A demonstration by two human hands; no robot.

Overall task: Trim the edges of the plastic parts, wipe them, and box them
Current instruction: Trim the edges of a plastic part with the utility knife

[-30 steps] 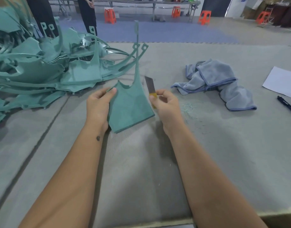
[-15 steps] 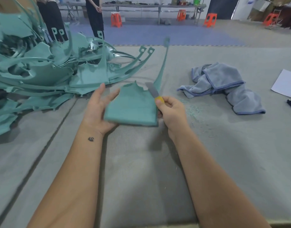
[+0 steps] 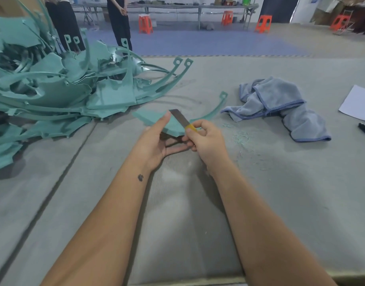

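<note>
My left hand (image 3: 157, 143) pinches the teal part (image 3: 157, 120), thumb on top, fingers under it, my right hand (image 3: 206, 139) grips the knife (image 3: 182, 120) with the blade across the part's near edge, cloth (image 3: 280, 104) right, pile (image 3: 64, 89) far left.

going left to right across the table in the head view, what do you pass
Pile of teal plastic parts → left hand holding a teal part → right hand gripping the knife → teal shavings → grey-blue cloth → white paper
</note>
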